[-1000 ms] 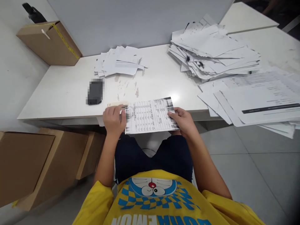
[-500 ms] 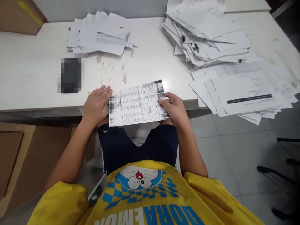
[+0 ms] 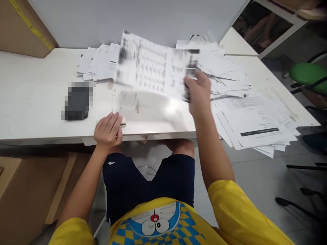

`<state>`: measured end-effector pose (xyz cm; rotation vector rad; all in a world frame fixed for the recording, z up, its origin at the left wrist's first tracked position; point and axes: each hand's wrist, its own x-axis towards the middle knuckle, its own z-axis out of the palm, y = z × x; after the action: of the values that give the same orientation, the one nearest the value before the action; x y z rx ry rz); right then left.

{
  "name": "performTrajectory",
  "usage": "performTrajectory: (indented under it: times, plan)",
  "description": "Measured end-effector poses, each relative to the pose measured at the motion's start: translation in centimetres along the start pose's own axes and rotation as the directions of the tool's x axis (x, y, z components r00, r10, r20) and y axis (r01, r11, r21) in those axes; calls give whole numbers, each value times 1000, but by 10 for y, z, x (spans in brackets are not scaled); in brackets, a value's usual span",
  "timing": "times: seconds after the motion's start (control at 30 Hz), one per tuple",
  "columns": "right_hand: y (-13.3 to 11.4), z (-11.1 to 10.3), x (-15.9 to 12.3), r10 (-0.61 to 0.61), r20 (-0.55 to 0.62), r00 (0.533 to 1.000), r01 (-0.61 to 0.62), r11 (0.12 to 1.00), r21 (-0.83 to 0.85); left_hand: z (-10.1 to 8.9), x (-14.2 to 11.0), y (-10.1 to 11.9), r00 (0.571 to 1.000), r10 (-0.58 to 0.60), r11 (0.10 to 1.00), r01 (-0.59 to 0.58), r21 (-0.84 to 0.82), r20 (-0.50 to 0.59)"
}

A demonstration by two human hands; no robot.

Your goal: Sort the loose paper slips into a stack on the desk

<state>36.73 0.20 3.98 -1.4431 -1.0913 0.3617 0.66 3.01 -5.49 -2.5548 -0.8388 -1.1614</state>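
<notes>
My right hand [image 3: 200, 90] pinches one end of a printed sheet of paper [image 3: 155, 68], raised above the table and blurred by motion. Black smudges mark both ends of the sheet, with a printed table between them. At the table's front edge, my left hand [image 3: 108, 131] lies over a small cream-coloured stapler [image 3: 123, 121]. Only its end with a dark metal edge shows; the fingers hide the rest. Behind the raised sheet are a smaller paper pile [image 3: 98, 64] on the left and a large paper pile [image 3: 227, 76] on the right.
A blurred-out dark object [image 3: 78, 102] lies left of my left hand. More loose sheets [image 3: 258, 124] overhang the table's front edge at right. Cardboard boxes [image 3: 33, 190] stand below left, another box [image 3: 28, 27] at back left. A green chair [image 3: 310, 76] is at far right.
My right hand has lifted the sheet up and away from the stapler, towards the back of the table. My left hand stays at the stapler. The view has tilted up.
</notes>
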Motion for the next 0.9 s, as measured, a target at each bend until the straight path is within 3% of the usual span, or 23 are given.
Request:
performTrajectory:
  times: [0.1, 0.17, 0.27, 0.37, 0.5, 0.67, 0.8, 0.9]
  plan:
    - [28, 84, 59, 27, 58, 998, -26, 1000, -15, 2, -1, 3, 1000, 15, 998, -13, 57, -20]
    - [35, 133, 83, 77, 59, 995, -70, 992, -108, -3, 2, 6, 998, 47, 993, -42, 108, -38]
    - [33, 175, 93, 91, 50, 995, -67, 926, -371, -10, 7, 11, 988, 126, 978, -108, 181, -91]
    - [34, 182, 87, 59, 48, 997, -16, 781, -625, -13, 9, 15, 984, 148, 969, -124, 212, -99]
    - [50, 176, 77, 147, -11, 989, -112, 703, -702, -11, 5, 17, 986, 116, 975, -89, 206, -124]
    - [56, 180, 82, 169, 210, 963, 3, 772, -636, -9, 1, 18, 994, 57, 981, -37, 190, -98]
    - [44, 188, 87, 63, 456, 888, 163, 883, -441, -12, 4, 15, 993, 58, 986, -40, 162, -107]
    - [36, 184, 86, 14, 447, 894, 158, 926, -343, -13, 7, 10, 988, 87, 981, -62, 184, -129]
